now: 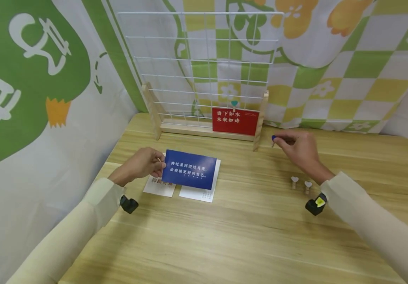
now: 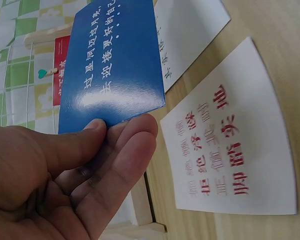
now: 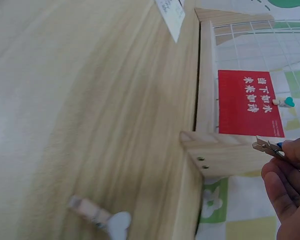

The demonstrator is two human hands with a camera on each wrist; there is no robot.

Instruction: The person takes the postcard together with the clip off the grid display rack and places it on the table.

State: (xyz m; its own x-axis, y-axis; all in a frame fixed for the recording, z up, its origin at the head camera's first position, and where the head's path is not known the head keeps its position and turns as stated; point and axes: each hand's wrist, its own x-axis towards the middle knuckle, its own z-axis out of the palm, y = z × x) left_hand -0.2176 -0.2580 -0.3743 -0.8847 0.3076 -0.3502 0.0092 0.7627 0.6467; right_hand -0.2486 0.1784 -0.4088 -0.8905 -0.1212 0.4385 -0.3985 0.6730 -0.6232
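My left hand (image 1: 146, 162) pinches a blue card (image 1: 189, 169) with white writing by its left edge, thumb on top in the left wrist view. The card is raised above two white cards on the table, one with red lettering (image 2: 230, 145), the other (image 1: 197, 194) partly covered by the blue card in the head view. My right hand (image 1: 298, 149) pinches a small wooden clothespin (image 3: 266, 146) with a blue top, right of the rack's wooden post. A red card (image 1: 236, 123) hangs low on the white wire grid rack (image 1: 204, 61), held by a clothespin with a teal heart (image 1: 234, 104).
Two clothespins with white hearts (image 1: 294, 181) lie on the wooden table (image 1: 246, 232) under my right forearm. The rack stands on wooden feet (image 1: 156, 114) near the table's back edge. Patterned cloth (image 1: 367, 75) hangs behind it, and a printed cloth wall (image 1: 30, 98) rises at the left.
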